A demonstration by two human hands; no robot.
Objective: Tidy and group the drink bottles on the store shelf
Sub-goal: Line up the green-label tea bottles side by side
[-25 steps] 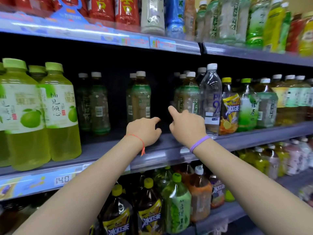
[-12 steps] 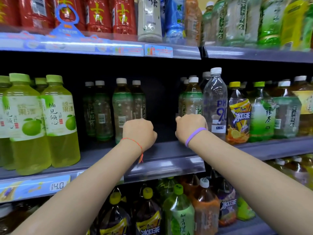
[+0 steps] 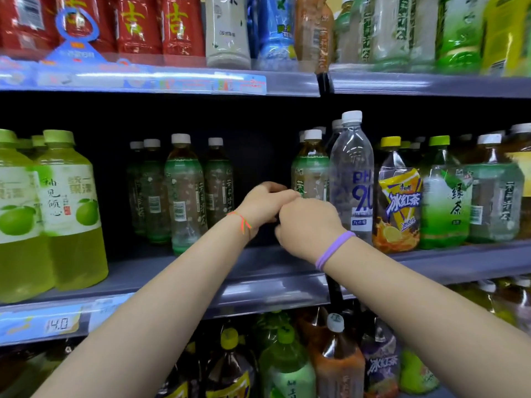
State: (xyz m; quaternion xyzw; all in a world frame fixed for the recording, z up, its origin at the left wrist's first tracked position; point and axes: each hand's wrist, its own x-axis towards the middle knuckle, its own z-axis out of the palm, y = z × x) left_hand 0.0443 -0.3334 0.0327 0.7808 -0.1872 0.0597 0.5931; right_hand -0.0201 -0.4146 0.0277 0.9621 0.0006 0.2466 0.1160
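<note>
My left hand point(image 3: 263, 203) and my right hand point(image 3: 307, 225) are curled into fists and touch each other in the dark gap on the middle shelf point(image 3: 258, 288). Nothing shows inside either fist. Left of the gap stand several white-capped jasmine tea bottles point(image 3: 182, 191). Just right of the gap is another jasmine tea bottle point(image 3: 311, 168), with my left knuckles close to its label. Beside it stand a tall clear water bottle point(image 3: 352, 173), a yellow-capped iced tea bottle point(image 3: 398, 202) and a green tea bottle point(image 3: 444, 202).
Large green-capped pomelo drink bottles point(image 3: 69, 211) fill the shelf's left end. The upper shelf point(image 3: 178, 81) carries red, white and blue bottles. Below, big bottles point(image 3: 284, 366) stand close under the shelf edge. A price tag point(image 3: 57, 324) is on the rail.
My hands were apart, the right with its index finger out; they have come together in the gap, with all fingers curled. The view has moved closer to the shelf.
</note>
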